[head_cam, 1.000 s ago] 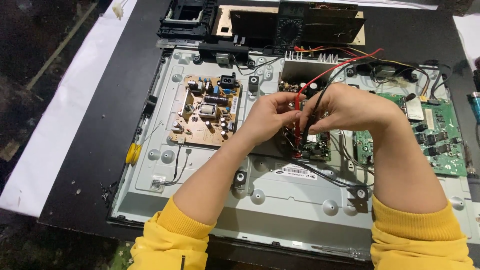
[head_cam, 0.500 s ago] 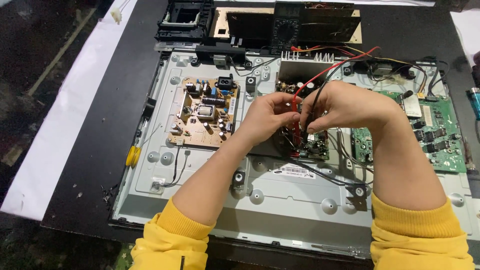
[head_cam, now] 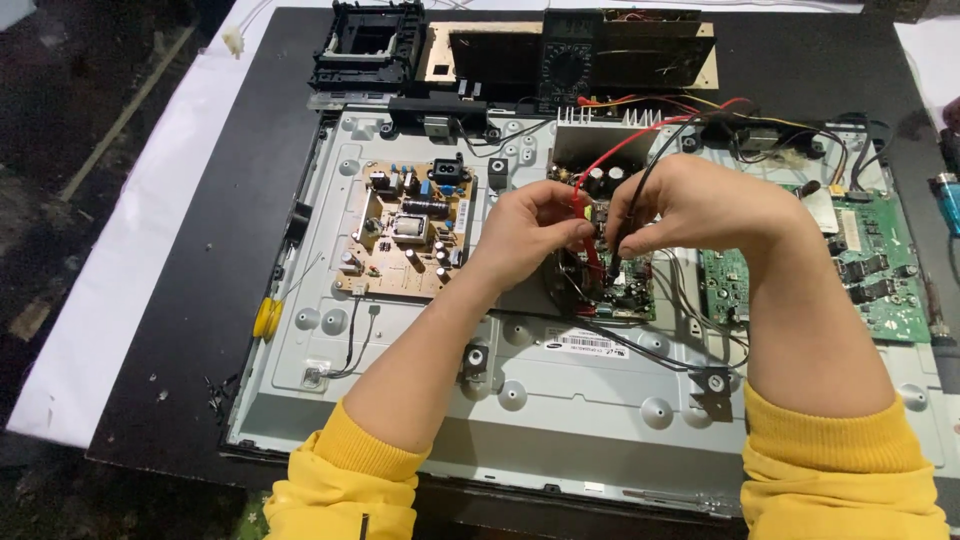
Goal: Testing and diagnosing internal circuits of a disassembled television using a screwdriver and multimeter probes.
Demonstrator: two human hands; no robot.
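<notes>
— While both hands sit over the middle of the panel, what is each one gripping?

— The left hand [head_cam: 530, 228] pinches a red probe [head_cam: 583, 215] between thumb and fingers, its tip pointing down at the small circuit board [head_cam: 610, 285] in the centre. The right hand [head_cam: 690, 205] has its fingers pressed together around a black probe [head_cam: 617, 262], which touches the same board just beside the red one.

— Where do the leads go?

— A red wire [head_cam: 640, 140] and a black wire [head_cam: 660, 150] rise from the hands toward the multimeter [head_cam: 566, 70] at the far edge of the table.

— And around them?

— The board lies on the grey metal back panel [head_cam: 560, 400] of a flat screen. A tan power board [head_cam: 405, 230] sits to the left of the hands, well apart from them, and a green main board [head_cam: 880, 270] sits to the right, partly behind the right forearm. A yellow-handled tool [head_cam: 266, 318] rests at the panel's left edge. Both arms wear yellow sleeves [head_cam: 340, 480].
</notes>
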